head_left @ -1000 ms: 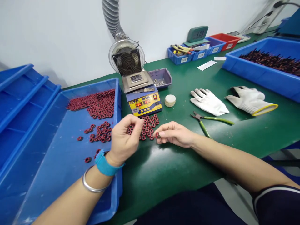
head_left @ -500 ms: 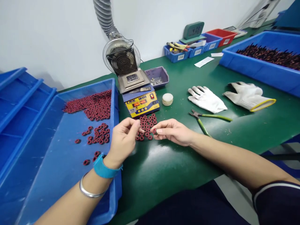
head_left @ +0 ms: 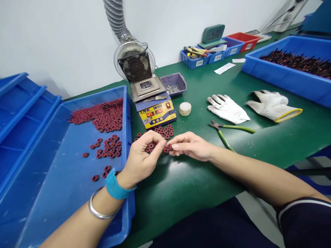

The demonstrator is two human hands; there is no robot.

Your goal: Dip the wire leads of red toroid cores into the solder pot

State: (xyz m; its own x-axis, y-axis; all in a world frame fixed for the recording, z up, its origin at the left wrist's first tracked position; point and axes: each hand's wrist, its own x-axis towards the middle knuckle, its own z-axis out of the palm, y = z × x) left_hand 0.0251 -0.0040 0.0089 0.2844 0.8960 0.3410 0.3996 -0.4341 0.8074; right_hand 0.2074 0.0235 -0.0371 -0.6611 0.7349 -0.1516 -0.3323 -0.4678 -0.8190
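My right hand (head_left: 192, 147) pinches a small ring-shaped coil (head_left: 170, 146) wound in red and black between thumb and fingers. Right beside it, my left hand (head_left: 144, 156) has its thumb and forefinger closed at the coil's upper left. Whatever lies between those left fingertips is too small to make out. Beneath and behind both hands, a group of similar coils (head_left: 165, 131) lies on the green table (head_left: 181, 193), partly covered by the left hand. Just behind them stands the yellow and blue solder pot (head_left: 156, 115) with lit red digits.
At left is a blue tray (head_left: 59, 165) with many coils. A fume hose (head_left: 115, 17) hangs over the pot. To the right lie green-handled cutters (head_left: 226, 130), white gloves (head_left: 229, 109) and a round white pad (head_left: 185, 109). A purple bin (head_left: 181, 82) stands behind.
My left hand has moved right, its fingertips now meeting the coil in my right hand. More coils show to the left of the group. My right hand has hardly moved.
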